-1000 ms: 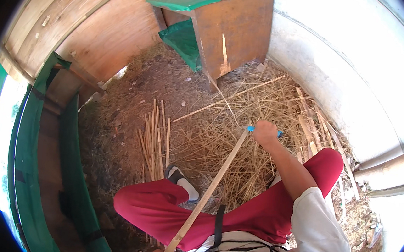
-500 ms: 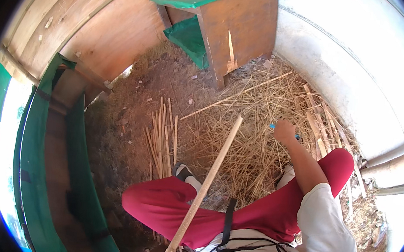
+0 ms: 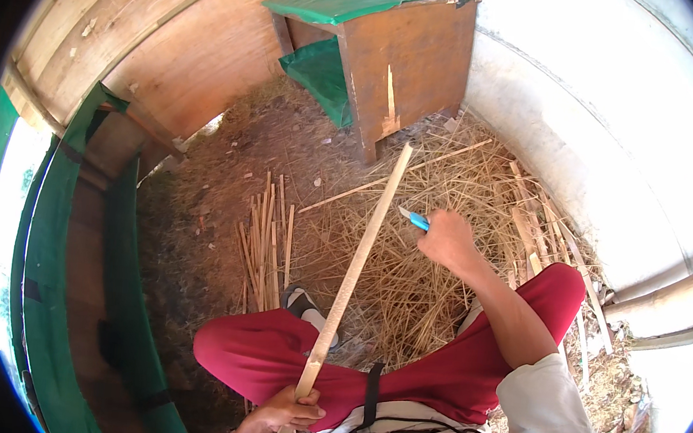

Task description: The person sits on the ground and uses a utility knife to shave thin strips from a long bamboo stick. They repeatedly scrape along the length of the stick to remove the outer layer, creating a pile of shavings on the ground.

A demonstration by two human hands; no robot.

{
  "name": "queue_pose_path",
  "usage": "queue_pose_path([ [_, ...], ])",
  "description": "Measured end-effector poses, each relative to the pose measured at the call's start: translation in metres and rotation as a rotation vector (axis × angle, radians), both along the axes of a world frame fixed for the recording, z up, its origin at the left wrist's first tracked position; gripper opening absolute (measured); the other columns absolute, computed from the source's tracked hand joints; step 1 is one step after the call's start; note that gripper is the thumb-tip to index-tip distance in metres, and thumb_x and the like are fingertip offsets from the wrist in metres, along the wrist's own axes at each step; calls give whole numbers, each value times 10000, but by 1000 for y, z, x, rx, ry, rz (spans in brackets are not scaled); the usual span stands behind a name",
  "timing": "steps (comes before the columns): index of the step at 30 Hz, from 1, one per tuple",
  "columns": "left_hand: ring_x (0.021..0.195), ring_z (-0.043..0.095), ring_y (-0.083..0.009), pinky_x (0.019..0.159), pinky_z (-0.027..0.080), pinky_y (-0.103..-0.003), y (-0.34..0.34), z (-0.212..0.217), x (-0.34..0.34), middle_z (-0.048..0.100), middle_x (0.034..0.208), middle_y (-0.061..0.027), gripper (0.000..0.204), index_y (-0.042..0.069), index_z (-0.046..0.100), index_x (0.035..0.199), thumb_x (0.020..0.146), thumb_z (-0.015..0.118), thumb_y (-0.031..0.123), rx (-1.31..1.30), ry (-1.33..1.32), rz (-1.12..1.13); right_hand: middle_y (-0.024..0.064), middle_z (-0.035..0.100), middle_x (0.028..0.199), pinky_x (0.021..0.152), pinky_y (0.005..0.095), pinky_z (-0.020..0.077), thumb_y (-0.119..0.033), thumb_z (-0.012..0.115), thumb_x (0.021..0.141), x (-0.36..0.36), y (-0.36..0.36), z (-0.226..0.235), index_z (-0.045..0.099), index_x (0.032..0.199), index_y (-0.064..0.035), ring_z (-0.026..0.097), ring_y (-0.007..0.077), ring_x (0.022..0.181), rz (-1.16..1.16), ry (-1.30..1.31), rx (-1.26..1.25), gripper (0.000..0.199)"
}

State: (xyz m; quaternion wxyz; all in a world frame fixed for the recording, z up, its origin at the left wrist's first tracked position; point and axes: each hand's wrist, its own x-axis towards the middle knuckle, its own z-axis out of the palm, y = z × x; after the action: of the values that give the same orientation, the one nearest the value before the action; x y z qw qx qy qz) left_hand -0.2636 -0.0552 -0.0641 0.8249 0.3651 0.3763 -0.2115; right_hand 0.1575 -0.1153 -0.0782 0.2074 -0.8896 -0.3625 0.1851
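Note:
A long pale strip of bamboo slants up and away across my left thigh, its far end over the litter on the ground. Around its lower part my left hand is closed, thumb across the strip. My right hand grips a blue utility knife. Its short blade points left toward the strip and is apart from it. Most of the knife's handle is hidden inside my fist.
Thin shavings cover the ground between my legs. Several narrow strips lie in a bundle by my left foot, and more pieces lie along the white wall. A wooden cabinet stands ahead; a green-covered bench runs along the left.
My right hand with the knife has moved left, closer to the bamboo strip. My left hand has come into view on the strip, which has risen and slid forward.

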Motion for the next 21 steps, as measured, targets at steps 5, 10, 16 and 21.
queue_pose_path([
  [5, 410, 268, -18, 364, 161, -225, 4, -12, 41, 312, 535, 67, 488, 185, 248, 676, 895, 619, -43, -42, -51, -11, 215, 680, 759, 656, 442, 571, -190, 659, 822, 0, -6, 8, 717, 834, 18, 693, 350, 707, 37, -27, 72, 217],
  [10, 392, 325, -31, 347, 182, -229, -2, -2, 97, 358, 521, 39, 454, 181, 286, 690, 865, 641, -42, 319, -23, -4, 199, 668, 741, 650, 462, 568, -179, 645, 827, -16, -2, 11, 708, 840, 11, 681, 368, 684, 115, 161, -32, 201],
  [16, 404, 374, -71, 361, 257, -267, 6, -24, 136, 408, 526, 22, 394, 149, 318, 676, 845, 643, 4, 721, -57, -20, 187, 669, 733, 636, 462, 566, -163, 646, 803, -42, 0, -12, 701, 790, -3, 681, 358, 671, 305, -15, 69, 170],
  [21, 460, 446, -121, 433, 352, -323, 15, -43, 143, 464, 536, -31, 339, 91, 378, 647, 802, 678, 68, 1115, -50, -119, 180, 676, 731, 661, 463, 566, -198, 675, 794, -47, 2, -14, 704, 773, -24, 681, 370, 689, 330, -19, 68, 178],
])
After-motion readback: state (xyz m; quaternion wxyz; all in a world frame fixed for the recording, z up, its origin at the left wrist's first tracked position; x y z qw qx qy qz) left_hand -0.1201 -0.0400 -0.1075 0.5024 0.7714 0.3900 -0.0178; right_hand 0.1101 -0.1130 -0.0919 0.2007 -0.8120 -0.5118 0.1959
